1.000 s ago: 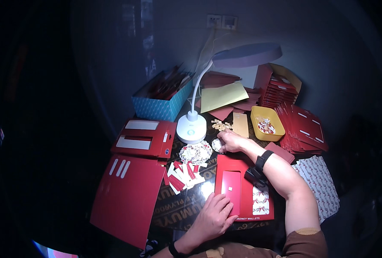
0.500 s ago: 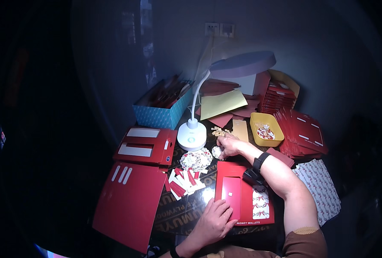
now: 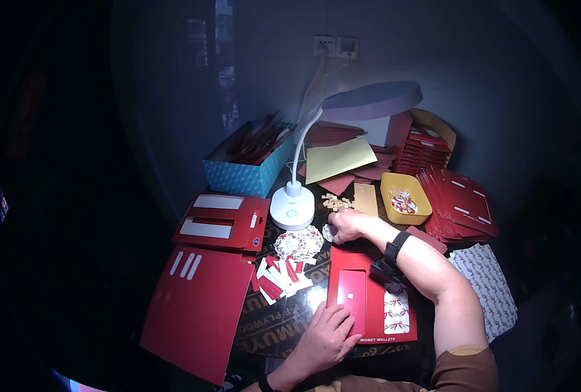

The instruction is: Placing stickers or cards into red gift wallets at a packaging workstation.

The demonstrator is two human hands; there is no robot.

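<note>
My left hand (image 3: 327,332) lies with its fingers stretched over the lower left of a pink-red paper envelope (image 3: 352,287). That envelope sits on a red card box (image 3: 376,310), whose right window shows white paper with ribbon prints (image 3: 397,312). Beyond the box, my right hand (image 3: 346,226) has its fingers pinched at a small round patterned paper piece (image 3: 329,232); the fingertips partly hide it. Left of this hand is a heap of scalloped patterned paper pieces (image 3: 298,243). Small tan pieces (image 3: 337,202) lie just past the right hand.
A white lamp (image 3: 291,208) stands mid-table. Red and white strips (image 3: 284,277) and red boxes (image 3: 215,222) lie left. To the right are a yellow tray (image 3: 404,215), stacked red cards (image 3: 460,202) and patterned sheets (image 3: 483,287). A blue box (image 3: 244,176) stands at the back left.
My right hand has shifted slightly nearer and to the left, its fingertips now covering more of the round paper piece. The left hand stays in place on the envelope.
</note>
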